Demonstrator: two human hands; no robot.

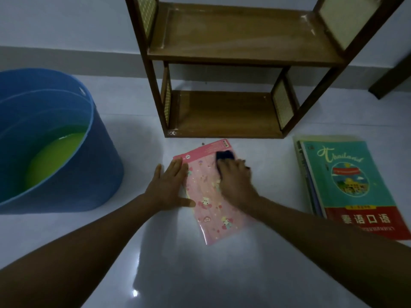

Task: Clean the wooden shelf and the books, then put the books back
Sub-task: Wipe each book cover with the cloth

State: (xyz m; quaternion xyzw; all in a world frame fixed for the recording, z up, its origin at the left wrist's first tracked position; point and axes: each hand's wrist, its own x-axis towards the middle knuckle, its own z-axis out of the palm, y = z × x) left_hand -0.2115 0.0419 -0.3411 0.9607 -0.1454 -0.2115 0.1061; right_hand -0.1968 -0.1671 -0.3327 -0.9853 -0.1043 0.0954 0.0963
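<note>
A pink book [209, 196] with cartoon figures lies flat on the white floor in front of the wooden shelf [233, 54]. My left hand [169, 187] lies flat with straight fingers on the book's left edge. My right hand [235, 181] presses a dark blue cloth [224, 155] onto the book's upper right part, fingers curled over it. Both boards of the shelf are bare. A stack of books [347, 181] with a teal and red cover on top lies at the right.
A blue tub [66, 134] holding green liquid stands on the floor at the left. The shelf stands against a pale wall. A dark furniture leg [389, 78] shows at the far right. The glossy floor [178, 263] reflects light near me.
</note>
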